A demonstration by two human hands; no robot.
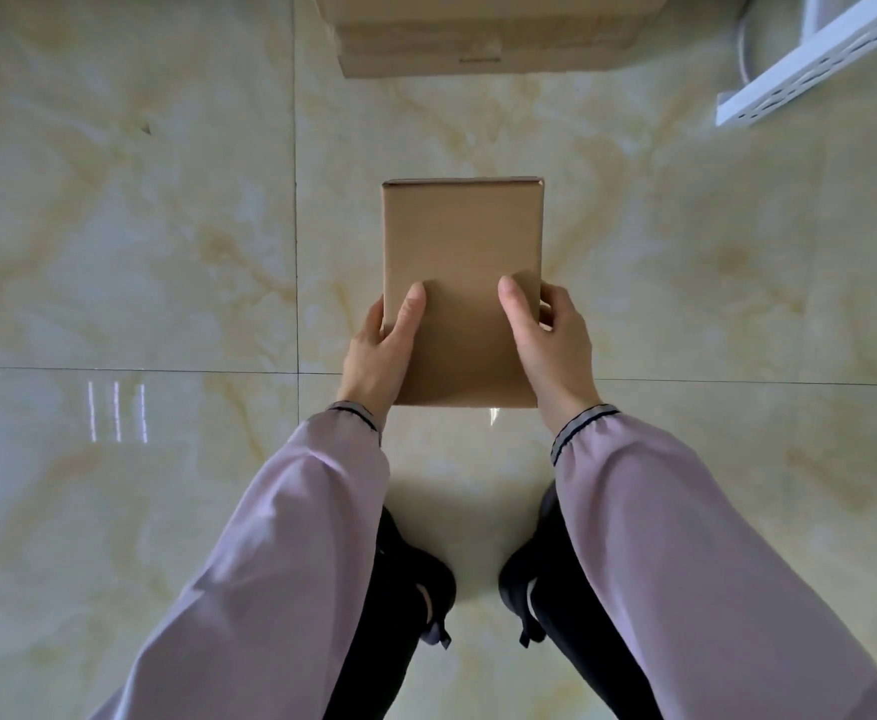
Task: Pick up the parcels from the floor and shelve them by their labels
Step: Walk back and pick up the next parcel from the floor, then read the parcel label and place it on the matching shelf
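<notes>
My left hand (pixel 381 350) and right hand (pixel 550 340) clamp near end of parcel (pixel 461 262), thumbs on top face, fingers wrapped under side edges. Parcel out in front of me, above tiled floor (pixel 140 252). Plain stiff cardboard, flat and slim; judge it light, smooth faces possibly slippery, so side-edge hold suits. No label on visible face; underside hidden. Bigger box (pixel 483 49) ahead cut off by frame. White shelf rail (pixel 810 65) only partly seen.

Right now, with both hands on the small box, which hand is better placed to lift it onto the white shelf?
The right hand, probably. The white shelf stands at the far right, on that hand's side, while the left hand grips the small box on the edge away from it. No label shows on the top face.
</notes>
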